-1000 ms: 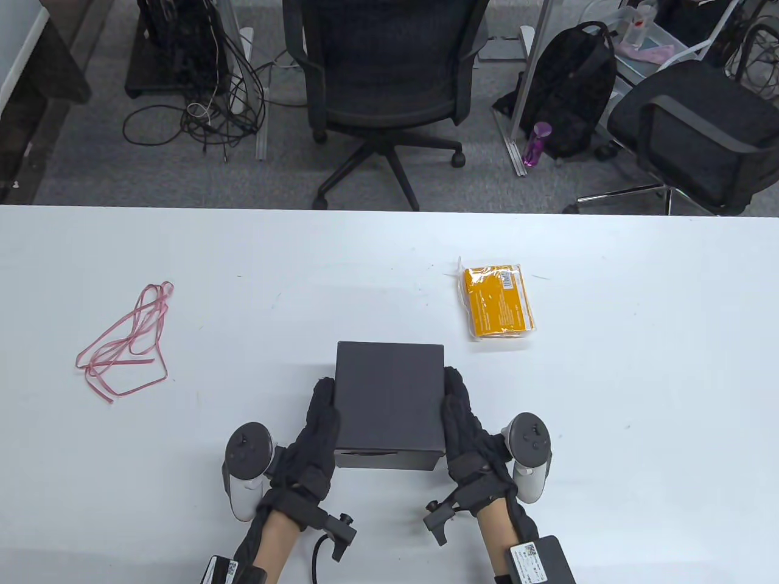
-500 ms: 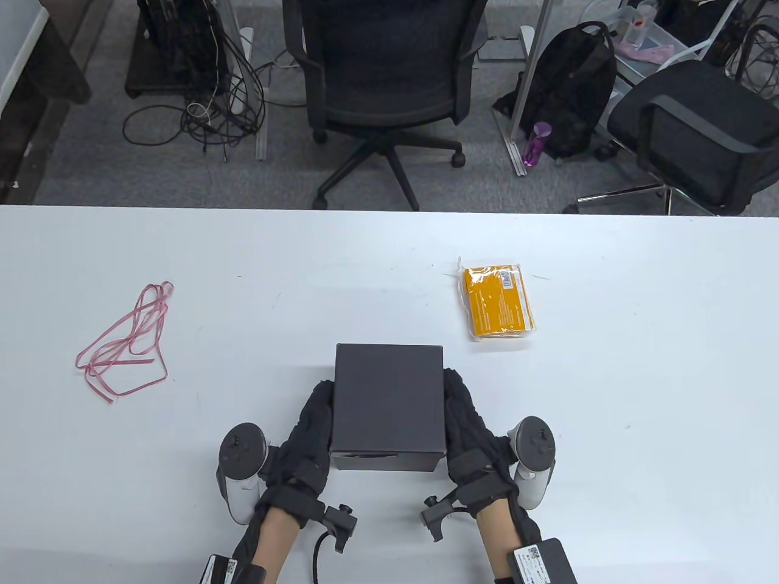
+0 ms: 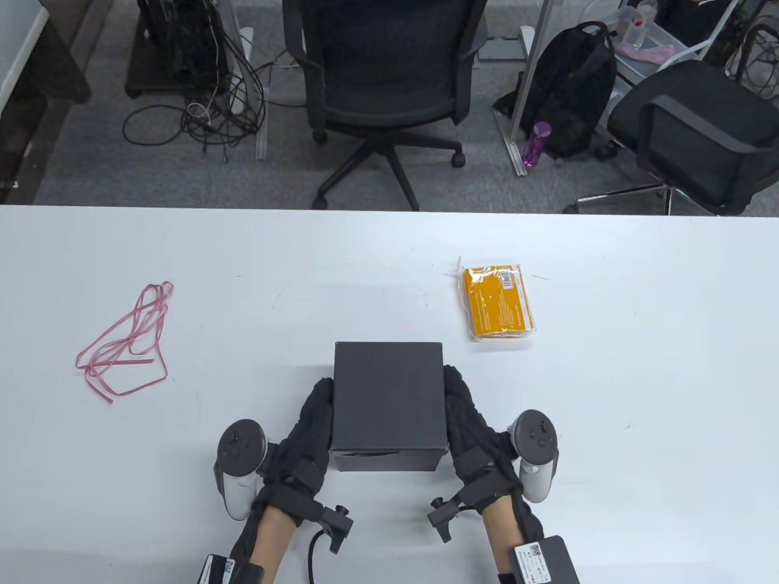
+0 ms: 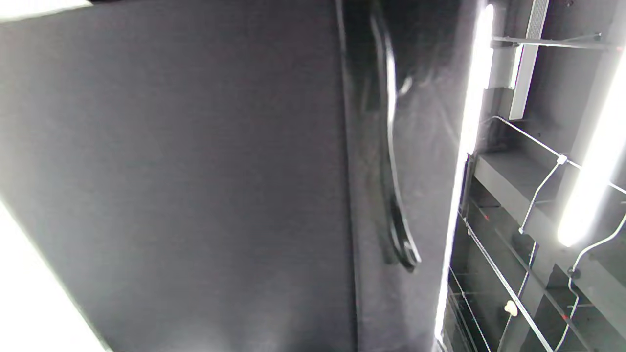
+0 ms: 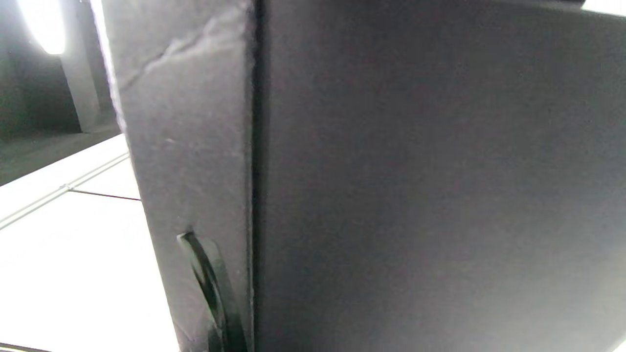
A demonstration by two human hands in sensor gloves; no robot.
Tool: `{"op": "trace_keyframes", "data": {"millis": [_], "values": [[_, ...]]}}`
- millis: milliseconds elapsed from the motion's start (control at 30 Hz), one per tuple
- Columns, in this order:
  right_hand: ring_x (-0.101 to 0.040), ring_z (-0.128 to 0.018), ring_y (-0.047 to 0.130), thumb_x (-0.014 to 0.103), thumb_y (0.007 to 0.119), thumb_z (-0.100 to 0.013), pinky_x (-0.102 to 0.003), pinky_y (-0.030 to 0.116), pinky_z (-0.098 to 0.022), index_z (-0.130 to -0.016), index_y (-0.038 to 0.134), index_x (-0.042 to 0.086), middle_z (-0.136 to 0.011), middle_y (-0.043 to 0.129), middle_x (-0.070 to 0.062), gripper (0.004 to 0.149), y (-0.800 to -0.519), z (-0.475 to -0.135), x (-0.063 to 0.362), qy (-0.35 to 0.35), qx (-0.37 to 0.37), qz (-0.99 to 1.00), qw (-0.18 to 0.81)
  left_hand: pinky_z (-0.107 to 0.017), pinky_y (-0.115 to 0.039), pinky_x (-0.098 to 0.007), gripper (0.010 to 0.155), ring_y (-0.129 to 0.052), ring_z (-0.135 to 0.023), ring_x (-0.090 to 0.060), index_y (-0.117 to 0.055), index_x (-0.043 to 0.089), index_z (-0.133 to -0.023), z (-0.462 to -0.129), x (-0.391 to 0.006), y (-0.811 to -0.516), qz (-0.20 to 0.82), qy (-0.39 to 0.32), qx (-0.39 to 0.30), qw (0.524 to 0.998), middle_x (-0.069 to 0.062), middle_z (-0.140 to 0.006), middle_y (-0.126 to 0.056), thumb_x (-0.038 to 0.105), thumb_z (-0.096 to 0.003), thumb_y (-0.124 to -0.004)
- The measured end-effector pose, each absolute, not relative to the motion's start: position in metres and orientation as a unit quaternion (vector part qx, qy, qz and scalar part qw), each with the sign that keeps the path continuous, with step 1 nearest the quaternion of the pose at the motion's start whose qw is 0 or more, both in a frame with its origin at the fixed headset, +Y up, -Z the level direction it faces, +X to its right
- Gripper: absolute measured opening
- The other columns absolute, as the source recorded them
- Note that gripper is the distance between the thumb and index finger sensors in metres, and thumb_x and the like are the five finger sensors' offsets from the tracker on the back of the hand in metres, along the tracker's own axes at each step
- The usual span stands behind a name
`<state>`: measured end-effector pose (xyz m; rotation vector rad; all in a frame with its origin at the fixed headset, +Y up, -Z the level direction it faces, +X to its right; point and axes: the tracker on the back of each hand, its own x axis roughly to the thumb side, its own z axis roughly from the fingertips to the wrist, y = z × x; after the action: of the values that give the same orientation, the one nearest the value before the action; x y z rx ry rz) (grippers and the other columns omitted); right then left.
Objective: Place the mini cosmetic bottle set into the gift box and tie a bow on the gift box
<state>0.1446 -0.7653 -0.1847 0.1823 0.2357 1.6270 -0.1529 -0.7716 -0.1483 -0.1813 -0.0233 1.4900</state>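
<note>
Both hands have barely shifted, wrists slightly nearer. Left hand [image 3: 313, 420] and right hand [image 3: 465, 413] press flat, straight-fingered grips against the black gift box [image 3: 388, 398] (lid closed) on the desk [image 3: 639, 395].

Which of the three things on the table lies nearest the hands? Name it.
The black gift box: the left hand and right hand press its sides. The orange packet and pink ribbon lie apart, untouched.
</note>
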Motion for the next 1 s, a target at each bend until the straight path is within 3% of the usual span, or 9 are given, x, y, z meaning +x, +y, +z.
{"op": "trace_keyframes", "data": {"millis": [167, 633, 1000], "values": [[-0.07, -0.091, 0.029, 0.032, 0.04, -0.064, -0.081, 0.041, -0.059, -0.117, 0.025, 0.01, -0.111, 0.023, -0.044, 0.059, -0.759, -0.185, 0.146, 0.109, 0.086, 0.725, 0.675, -0.066, -0.055, -0.078, 0.061, -0.055, -0.099, -0.068, -0.032, 0.02, -0.12, -0.148, -0.152, -0.771, 0.684, -0.01, -0.081, 0.725, -0.035, -0.116, -0.041, 0.045, -0.0648, -0.042], [-0.072, -0.09, 0.031, 0.032, 0.039, -0.064, -0.08, 0.042, -0.059, -0.116, 0.022, 0.009, -0.11, 0.023, -0.047, 0.059, -0.755, -0.185, 0.142, 0.111, 0.097, 0.712, 0.686, -0.066, -0.057, -0.077, 0.062, -0.055, -0.097, -0.07, -0.035, 0.019, -0.12, -0.148, -0.154, -0.762, 0.687, -0.008, -0.047, 0.725, -0.036, -0.115, -0.042, 0.045, -0.0646, -0.042], [-0.073, -0.089, 0.029, 0.032, 0.04, -0.064, -0.081, 0.039, -0.058, -0.117, 0.025, 0.008, -0.11, 0.024, -0.047, 0.06, -0.728, -0.184, 0.144, 0.064, 0.131, 0.723, 0.675, -0.066, -0.054, -0.078, 0.062, -0.048, -0.101, -0.069, -0.036, 0.019, -0.12, -0.147, -0.153, -0.732, 0.667, -0.054, 0.004, 0.743, -0.035, -0.116, -0.04, 0.046, -0.0645, -0.041]]}}
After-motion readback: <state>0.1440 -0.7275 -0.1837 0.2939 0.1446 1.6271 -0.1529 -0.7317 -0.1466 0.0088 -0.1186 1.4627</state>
